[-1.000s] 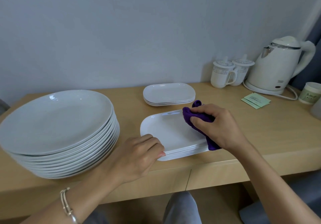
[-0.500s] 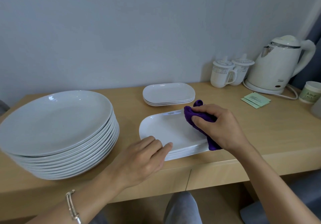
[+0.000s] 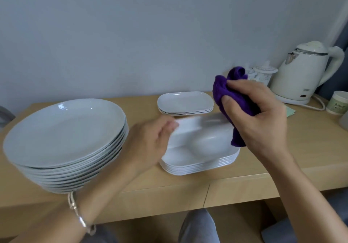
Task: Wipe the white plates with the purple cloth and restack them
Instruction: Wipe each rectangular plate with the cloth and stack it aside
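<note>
L hand (image 3: 150,141) grips the top rectangular plate (image 3: 203,129) tilted over its stack (image 3: 197,165) nr the tabletop's (image 3: 244,178) front edge, R hand (image 3: 259,114) clutching the purple cloth (image 3: 233,95) above; a one-hand slip could chip plates.

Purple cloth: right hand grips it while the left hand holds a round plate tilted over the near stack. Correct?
No: the head view shows the plate in the left hand is rectangular, not round. The right hand does grip the purple cloth, and the plate tilts over the near stack.

Plain pale grey-blue wall (image 3: 131,35), light wooden desk (image 3: 244,176) against it, drawer fronts (image 3: 150,205) below, soft even light
</note>
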### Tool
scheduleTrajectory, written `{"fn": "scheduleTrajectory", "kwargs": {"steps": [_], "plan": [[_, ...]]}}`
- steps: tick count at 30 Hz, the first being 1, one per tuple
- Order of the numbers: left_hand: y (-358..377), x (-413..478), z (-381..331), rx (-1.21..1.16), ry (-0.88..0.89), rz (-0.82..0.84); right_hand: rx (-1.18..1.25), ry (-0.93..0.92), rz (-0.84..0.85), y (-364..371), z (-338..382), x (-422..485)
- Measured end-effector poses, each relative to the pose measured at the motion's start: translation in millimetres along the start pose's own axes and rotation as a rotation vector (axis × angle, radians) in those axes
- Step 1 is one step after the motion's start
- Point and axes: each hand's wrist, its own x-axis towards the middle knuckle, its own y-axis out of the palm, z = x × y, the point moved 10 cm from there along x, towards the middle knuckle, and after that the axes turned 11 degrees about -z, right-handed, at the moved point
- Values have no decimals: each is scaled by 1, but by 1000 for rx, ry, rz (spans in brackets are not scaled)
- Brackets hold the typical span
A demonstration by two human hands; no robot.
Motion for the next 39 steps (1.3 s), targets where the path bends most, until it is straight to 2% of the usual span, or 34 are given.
{"fn": "scheduleTrajectory", "kwargs": {"steps": [2, 6, 8, 11, 13, 16, 18, 21, 23, 28, 32, 35, 39], "plan": [[-1, 20, 21, -198, -252, -60, 9, -29, -10, -1, 10, 2], [19, 30, 64, -634, -709, -140, 11, 77, 71, 10, -2, -3], [42, 18, 82, -661, -918, -69, -36, 157, 164, 20, -16, -8], [59, 4, 97, -557, -1040, 2, -146, 238, 309, 38, -37, -19], [63, 3, 105, -448, -1008, 52, -194, 251, 361, 49, -46, -24], [58, 12, 106, 19, -731, 211, -239, 235, 423, 66, -50, -27], [56, 14, 103, 165, -628, 225, -276, 229, 475, 77, -52, -31], [51, 7, 98, 140, -608, 171, -355, 194, 548, 90, -58, -44], [48, -10, 99, 61, -611, 147, -385, 147, 521, 91, -59, -49], [53, -58, 74, -198, -518, 328, -423, 156, 475, 90, -64, -54], [61, -61, 78, -276, -539, 313, -437, 121, 467, 93, -57, -59], [68, -58, 79, -320, -512, 277, -413, 83, 485, 102, -44, -70], [68, -57, 80, -320, -488, 144, -377, -10, 573, 121, -24, -90]]}}
